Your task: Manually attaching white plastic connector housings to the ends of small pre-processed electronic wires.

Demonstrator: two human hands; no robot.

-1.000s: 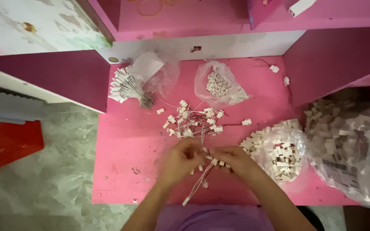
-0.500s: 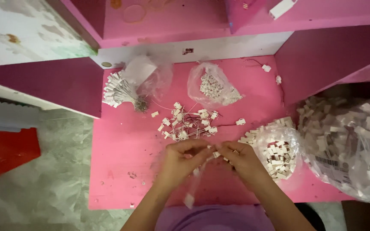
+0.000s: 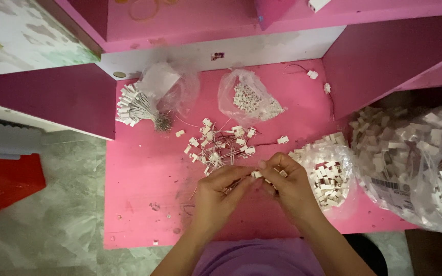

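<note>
Both hands meet over the pink counter [image 3: 144, 174]: the left hand [image 3: 218, 197] and right hand [image 3: 290, 186] pinch, fingers curled, a small white connector [image 3: 257, 174] between their fingertips, loose wired connectors [image 3: 218, 145] lying just beyond.

Left hand [image 3: 216, 197] and right hand [image 3: 292, 186] pinch a small white connector [image 3: 258, 174] (wires trailing); pink table [image 3: 144, 174] beneath.

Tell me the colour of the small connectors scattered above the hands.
White, on thin wires; the connectors show best in the head view.

Loose connectors [image 3: 220, 144] behind hands; connector bag [image 3: 328, 171] right, on desk [image 3: 144, 204].
</note>
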